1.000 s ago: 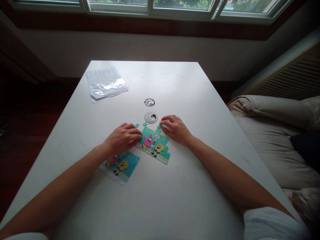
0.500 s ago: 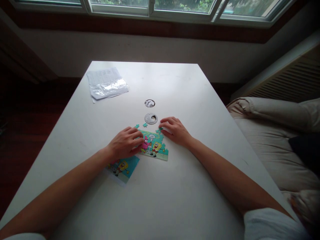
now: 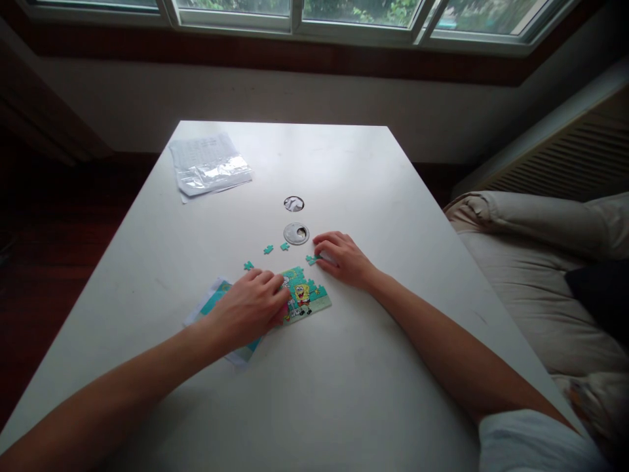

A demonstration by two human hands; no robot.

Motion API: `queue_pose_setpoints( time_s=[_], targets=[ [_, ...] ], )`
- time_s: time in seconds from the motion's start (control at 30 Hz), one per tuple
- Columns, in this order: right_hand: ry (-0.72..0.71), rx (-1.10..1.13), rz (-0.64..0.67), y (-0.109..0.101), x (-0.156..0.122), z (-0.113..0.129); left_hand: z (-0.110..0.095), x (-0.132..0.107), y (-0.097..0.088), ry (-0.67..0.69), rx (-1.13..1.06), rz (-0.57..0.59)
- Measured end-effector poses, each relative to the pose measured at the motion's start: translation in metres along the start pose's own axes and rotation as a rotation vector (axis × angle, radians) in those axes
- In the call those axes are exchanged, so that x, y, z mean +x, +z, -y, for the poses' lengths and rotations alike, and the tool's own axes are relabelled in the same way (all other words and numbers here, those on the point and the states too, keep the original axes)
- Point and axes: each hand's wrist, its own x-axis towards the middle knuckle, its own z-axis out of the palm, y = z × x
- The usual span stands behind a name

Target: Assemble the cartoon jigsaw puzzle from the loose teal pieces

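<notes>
A partly assembled cartoon jigsaw puzzle [image 3: 305, 296] lies tilted on the white table, its upper right side jagged. My left hand [image 3: 258, 303] is closed over its left end, with the fingers hiding that part of the picture. To the upper right, my right hand [image 3: 341, 259] rests with bent fingers, thumb and fingertips at a teal jigsaw piece [image 3: 311, 260]. Several loose teal pieces lie beyond the puzzle, among them one jigsaw piece [image 3: 268, 250] near the middle. Under my left hand and wrist is a picture card [image 3: 213, 300] in a clear sleeve, mostly covered.
A metal cable cover [image 3: 296, 233] and a round hole [image 3: 293, 204] sit in the white table [image 3: 334, 170]. Papers in a plastic sleeve [image 3: 211, 165] lie at the far left. A beige sofa [image 3: 511, 262] stands along the right side.
My left hand has moved down, and the puzzle has turned with it, its left end nearer me. Another loose piece now shows beyond that hand. My right hand has barely moved.
</notes>
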Motion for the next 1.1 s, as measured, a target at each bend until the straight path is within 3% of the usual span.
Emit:
queue_pose_setpoints(
  time_s=[0.13,0.27,0.57,0.77,1.1],
  targets=[
    [0.019,-0.021,-0.039,0.003,0.0,0.0,-0.028,-0.005,0.006,-0.019,-0.044,-0.031],
    [0.026,-0.06,-0.068,0.004,-0.001,-0.002,-0.041,-0.004,0.021,-0.018,-0.07,-0.039],
    [-0.105,-0.072,-0.008,0.004,-0.003,0.001,-0.036,0.0,0.028,-0.011,-0.101,-0.036],
    [-0.064,-0.07,-0.041,0.006,-0.001,0.003,-0.021,0.003,0.038,0.06,-0.135,-0.08],
    [-0.037,-0.037,-0.034,0.012,0.02,0.013,-0.03,-0.024,0.058,0.047,-0.21,-0.118]
  ],
)
